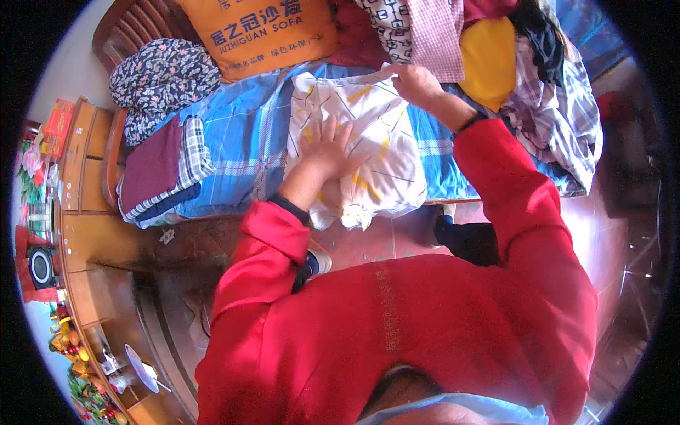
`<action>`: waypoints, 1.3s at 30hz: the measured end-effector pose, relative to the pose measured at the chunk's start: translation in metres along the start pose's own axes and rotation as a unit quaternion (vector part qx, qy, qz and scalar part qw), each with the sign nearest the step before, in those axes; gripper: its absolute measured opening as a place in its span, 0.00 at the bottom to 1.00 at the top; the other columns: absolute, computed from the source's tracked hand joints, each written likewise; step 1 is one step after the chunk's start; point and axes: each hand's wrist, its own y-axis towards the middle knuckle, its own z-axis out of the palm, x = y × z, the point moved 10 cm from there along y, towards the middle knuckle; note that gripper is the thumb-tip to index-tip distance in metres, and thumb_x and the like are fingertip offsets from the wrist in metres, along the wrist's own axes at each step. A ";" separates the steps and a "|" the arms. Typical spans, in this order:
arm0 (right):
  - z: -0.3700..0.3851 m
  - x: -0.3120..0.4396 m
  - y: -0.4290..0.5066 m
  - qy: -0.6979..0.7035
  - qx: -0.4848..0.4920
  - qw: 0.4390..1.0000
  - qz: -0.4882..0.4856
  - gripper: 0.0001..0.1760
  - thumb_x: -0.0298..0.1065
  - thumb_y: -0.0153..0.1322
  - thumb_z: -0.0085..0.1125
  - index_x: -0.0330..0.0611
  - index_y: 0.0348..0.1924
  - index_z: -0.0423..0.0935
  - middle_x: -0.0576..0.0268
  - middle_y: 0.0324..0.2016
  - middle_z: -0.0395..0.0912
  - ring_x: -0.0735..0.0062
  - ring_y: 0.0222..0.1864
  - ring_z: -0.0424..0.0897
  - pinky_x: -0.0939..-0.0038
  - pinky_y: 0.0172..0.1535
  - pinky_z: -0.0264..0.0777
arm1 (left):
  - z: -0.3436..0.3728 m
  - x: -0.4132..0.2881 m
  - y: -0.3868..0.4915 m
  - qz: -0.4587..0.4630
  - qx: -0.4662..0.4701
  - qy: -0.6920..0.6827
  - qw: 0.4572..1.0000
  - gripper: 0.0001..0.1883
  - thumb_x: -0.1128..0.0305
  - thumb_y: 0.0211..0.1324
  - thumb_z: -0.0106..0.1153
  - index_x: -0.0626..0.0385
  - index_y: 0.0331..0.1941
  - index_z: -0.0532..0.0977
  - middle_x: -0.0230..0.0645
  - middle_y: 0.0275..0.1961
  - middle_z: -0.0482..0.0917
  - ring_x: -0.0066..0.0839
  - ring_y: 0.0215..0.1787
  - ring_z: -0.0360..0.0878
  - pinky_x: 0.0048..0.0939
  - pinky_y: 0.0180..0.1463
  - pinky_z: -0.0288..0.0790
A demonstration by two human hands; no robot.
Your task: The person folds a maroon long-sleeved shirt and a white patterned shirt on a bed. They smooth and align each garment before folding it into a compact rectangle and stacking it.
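Observation:
A white cloth garment [380, 151] with yellow and dark line marks lies spread over a blue plaid cover [239, 138], its near edge bunched and overhanging the front. On its left half my left hand [330, 149] rests palm down, fingers apart, slightly blurred. My right hand [417, 85] pinches the garment's far right corner, the fingertips partly hidden from view. Beyond that hand hang a pink checked cloth [436, 45] and a yellow cloth [487, 58].
Folded maroon and checked clothes [154, 156] lie at the left end, below a floral cloth bundle [164, 74]. An orange cushion [265, 32] bearing writing leans behind. Plaid clothing [563, 122] is heaped at right. A wooden cabinet [87, 239] stands along the left.

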 end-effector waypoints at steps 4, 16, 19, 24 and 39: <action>0.036 0.000 0.042 -0.109 0.043 0.991 -0.060 0.17 0.40 0.73 0.47 0.53 0.51 0.78 0.49 0.38 0.83 0.50 0.39 0.84 0.50 0.40 0.78 | -0.005 0.000 -0.006 -0.018 -0.038 -0.018 0.999 0.47 0.30 0.53 0.48 0.40 0.73 0.50 0.42 0.78 0.41 0.53 0.78 0.33 0.69 0.71 0.34; 0.082 -0.066 0.096 -0.147 0.093 0.983 0.055 0.19 0.41 0.72 0.45 0.40 0.42 0.82 0.44 0.42 0.82 0.48 0.47 0.82 0.53 0.49 0.76 | -0.007 -0.002 -0.010 -0.023 -0.101 -0.049 0.993 0.49 0.33 0.51 0.53 0.43 0.73 0.53 0.45 0.77 0.45 0.54 0.78 0.36 0.72 0.69 0.33; 0.084 -0.057 0.097 -0.160 0.144 0.976 0.003 0.21 0.45 0.72 0.45 0.39 0.42 0.82 0.42 0.44 0.81 0.47 0.49 0.80 0.52 0.51 0.75 | -0.004 0.000 -0.011 -0.030 -0.107 -0.052 0.992 0.50 0.32 0.51 0.52 0.47 0.73 0.52 0.45 0.77 0.45 0.54 0.78 0.36 0.72 0.69 0.34; 0.034 -0.004 0.052 -0.071 0.009 0.995 -0.072 0.20 0.47 0.72 0.54 0.42 0.48 0.79 0.50 0.48 0.80 0.50 0.50 0.79 0.56 0.54 0.74 | 0.001 0.000 -0.010 -0.045 -0.115 -0.042 0.991 0.54 0.28 0.50 0.50 0.54 0.73 0.49 0.44 0.77 0.43 0.52 0.78 0.34 0.70 0.70 0.34; 0.089 0.085 -0.033 -0.213 0.038 0.964 -0.153 0.36 0.62 0.72 0.47 0.61 0.69 0.59 0.50 0.69 0.56 0.39 0.70 0.53 0.32 0.63 0.53 | 0.005 0.011 -0.001 0.014 -0.108 -0.094 0.990 0.57 0.23 0.44 0.50 0.52 0.72 0.53 0.42 0.76 0.49 0.50 0.78 0.39 0.67 0.71 0.38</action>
